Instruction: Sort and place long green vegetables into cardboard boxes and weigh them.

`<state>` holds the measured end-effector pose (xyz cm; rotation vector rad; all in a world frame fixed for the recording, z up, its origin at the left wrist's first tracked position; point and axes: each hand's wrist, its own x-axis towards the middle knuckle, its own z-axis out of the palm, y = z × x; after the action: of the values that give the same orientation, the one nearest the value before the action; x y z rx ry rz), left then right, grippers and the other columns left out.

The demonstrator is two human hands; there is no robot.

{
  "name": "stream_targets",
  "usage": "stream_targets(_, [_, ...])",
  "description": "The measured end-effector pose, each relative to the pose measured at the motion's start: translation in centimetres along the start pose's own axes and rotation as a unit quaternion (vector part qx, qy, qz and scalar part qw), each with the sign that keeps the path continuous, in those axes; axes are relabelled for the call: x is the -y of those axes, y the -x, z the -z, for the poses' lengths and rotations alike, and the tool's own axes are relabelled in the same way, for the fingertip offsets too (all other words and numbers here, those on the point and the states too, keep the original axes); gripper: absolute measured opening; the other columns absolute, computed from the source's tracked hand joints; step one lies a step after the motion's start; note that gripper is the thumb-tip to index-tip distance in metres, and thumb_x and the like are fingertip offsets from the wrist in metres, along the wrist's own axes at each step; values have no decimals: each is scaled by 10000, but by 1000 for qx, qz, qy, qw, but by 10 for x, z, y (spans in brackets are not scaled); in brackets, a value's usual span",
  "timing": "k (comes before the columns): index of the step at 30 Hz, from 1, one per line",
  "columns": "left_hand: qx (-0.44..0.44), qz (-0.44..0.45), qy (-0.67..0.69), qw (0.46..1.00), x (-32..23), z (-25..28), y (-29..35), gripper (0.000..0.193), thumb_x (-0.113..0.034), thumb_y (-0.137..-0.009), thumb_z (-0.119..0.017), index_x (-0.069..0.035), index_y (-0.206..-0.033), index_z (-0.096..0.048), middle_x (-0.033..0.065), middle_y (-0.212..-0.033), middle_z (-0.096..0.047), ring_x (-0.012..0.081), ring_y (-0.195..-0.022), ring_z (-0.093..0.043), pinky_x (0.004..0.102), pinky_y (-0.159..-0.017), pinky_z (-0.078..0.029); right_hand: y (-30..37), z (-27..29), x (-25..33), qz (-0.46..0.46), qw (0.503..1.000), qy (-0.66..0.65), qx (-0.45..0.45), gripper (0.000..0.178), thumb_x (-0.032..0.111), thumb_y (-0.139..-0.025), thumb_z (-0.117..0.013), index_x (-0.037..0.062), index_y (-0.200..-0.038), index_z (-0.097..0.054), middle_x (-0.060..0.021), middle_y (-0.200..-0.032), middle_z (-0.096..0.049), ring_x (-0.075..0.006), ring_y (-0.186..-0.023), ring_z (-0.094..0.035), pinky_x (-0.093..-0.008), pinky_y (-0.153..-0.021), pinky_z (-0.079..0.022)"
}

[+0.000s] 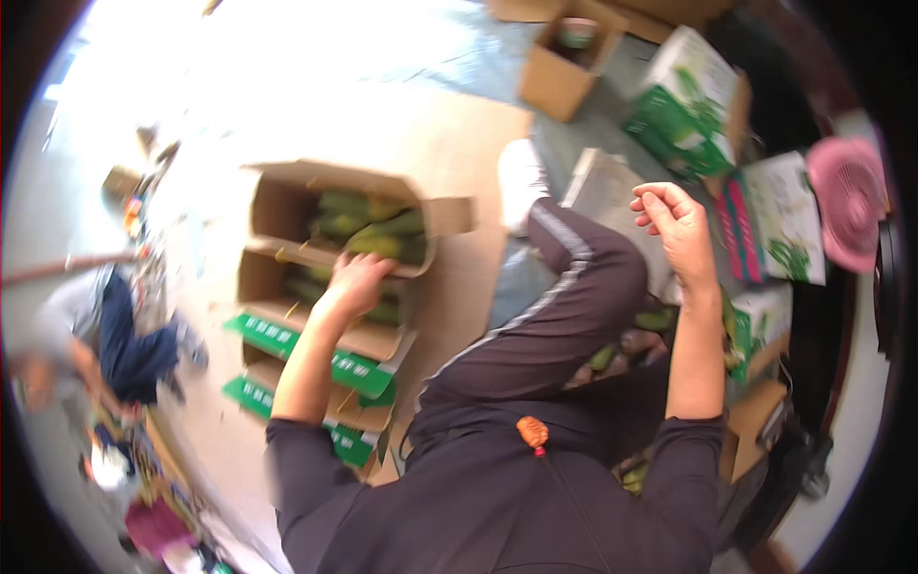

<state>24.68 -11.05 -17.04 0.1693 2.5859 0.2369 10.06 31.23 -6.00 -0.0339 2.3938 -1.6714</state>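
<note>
Small open brown carton (566, 59) at twelve o'clock on grey floor sheeting (459, 57). Green-and-white printed box (690, 100) at one o'clock. Pink round object (846, 196) at three o'clock, possibly a small fan; view blurred there. Flat printed carton with green leaf design (786, 218) just beside it. Another person (105, 335), crouched, at nine o'clock. White shoe (521, 182) near centre.

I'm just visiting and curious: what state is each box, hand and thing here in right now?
Left hand: reaching into the second carton, fingers down among green produce.
Right hand: raised, fingers curled, seemingly empty.
Top carton: open, holding green produce.
Second carton: open, partly filled.
Brown box: open.
Pink fan: blurred, cannot tell.
</note>
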Motion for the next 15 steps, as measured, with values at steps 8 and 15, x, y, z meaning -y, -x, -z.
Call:
stream_targets(8, [-10,35,-128,991,22,-51,-18,256,-65,-757,-597,-186,-968,-679,100,-884,-660,287,-891,-640,433,-807,-477,74,104,-129,-130,983,-47,-124,194,219,-932,-581,55,-1012,-646,-18,-857,-655,-62,-676,-571,-197,-581,-439])
stream_targets(15, [-48,-7,-120,992,18,-50,-8,224,-92,-747,-622,-177,-916,-743,134,-797,-682,310,-764,-668,427,-690,-525,108,97,-162,-196,969,-77,-131,197,200,-911,-590,34,-1000,-647,-21,-842,-660,-88,-693,-599,-239,-584,-454])
